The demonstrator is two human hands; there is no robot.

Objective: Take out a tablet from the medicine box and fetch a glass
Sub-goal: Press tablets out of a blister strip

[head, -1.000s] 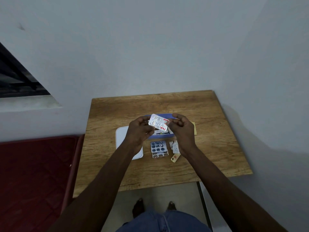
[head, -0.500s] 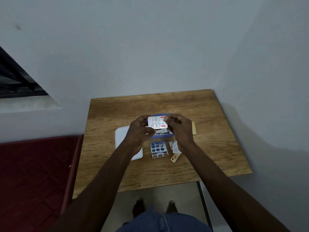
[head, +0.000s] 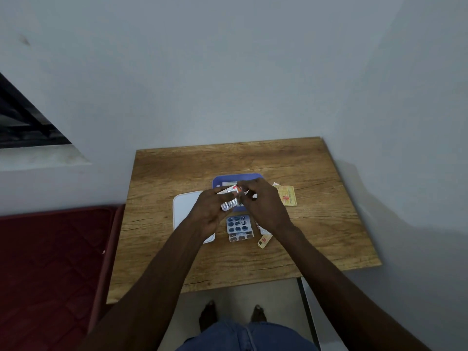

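Both hands meet over the blue medicine box, sharing one silver tablet strip between them: the left hand grips the strip's near end with curled fingers, holding it steady, while the right hand pinches its far end, fingers bent over it, most likely to press a tablet out of its pocket (whether one has come free is hidden by the fingers). The strip is held just above the box, probably so that a dropped tablet falls into it rather than onto the wooden worktop. The box's white lid lies flat under the left wrist, set aside to leave the box open. Just below the hands rests a blue strip with dark tablets, and under the right wrist other small packets; a yellow sachet lies just beyond the right knuckles. No glass shows anywhere, so fetching it seems to be still ahead
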